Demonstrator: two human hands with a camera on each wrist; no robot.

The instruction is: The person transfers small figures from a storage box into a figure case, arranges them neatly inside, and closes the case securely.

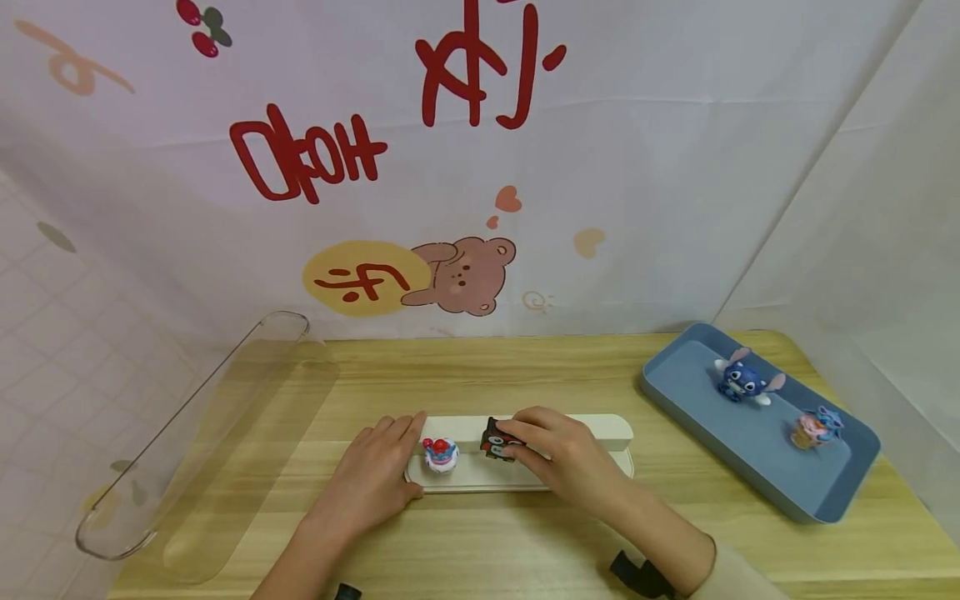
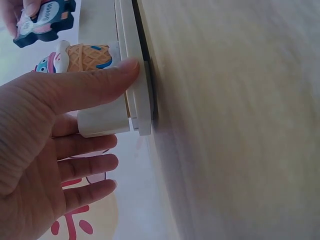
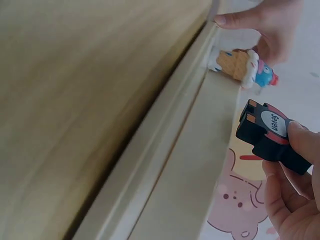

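A long cream display stand (image 1: pixel 468 479) with a raised back step lies on the wooden table. My left hand (image 1: pixel 375 467) holds its left end, the thumb on the front edge and the fingers at the back. On the stand's left part, beside that hand, an ice cream cone figurine (image 1: pixel 441 455) with a blue-and-white top stands upright. My right hand (image 1: pixel 566 450) pinches a small black figurine (image 1: pixel 493 442) between thumb and fingers above the middle of the stand. In the right wrist view this black figurine (image 3: pixel 267 130) carries a white oval reading "Seven" and appears apart from the stand.
On the right a blue tray (image 1: pixel 693 375) contains a dark blue figurine (image 1: pixel 741 380) with big ears and another cone-shaped figurine (image 1: pixel 816 428). A clear plastic cover (image 1: pixel 247 442) lies at the left. Behind the table hangs a printed white cloth (image 1: pixel 637 167).
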